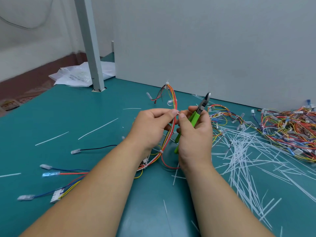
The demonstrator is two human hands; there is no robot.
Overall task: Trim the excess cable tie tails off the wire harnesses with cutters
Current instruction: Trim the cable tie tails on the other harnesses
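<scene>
So the wire harness (173, 106), a bundle of red, orange, yellow and white leads, is held up off the table between both hands. The left hand (150, 127) pinches it with thumb and forefinger right at a small white cable tie (178, 114). The right hand (195, 134) has its fingers curled round the green handles of the cutters (201, 105), and its thumb tip sits just beside the left fingertips at that same tie. The cutter jaws point up and away past the right fingers, not on the tie. The harness loops above the fingertips and trails down below the left wrist onto the teal mat (85, 117). Right of the right hand there's a heap of white cut tails (239, 151), and farther right a pile of harnesses (290, 130). Clear plastic bags (77, 76) lie well beyond the left hand.
</scene>
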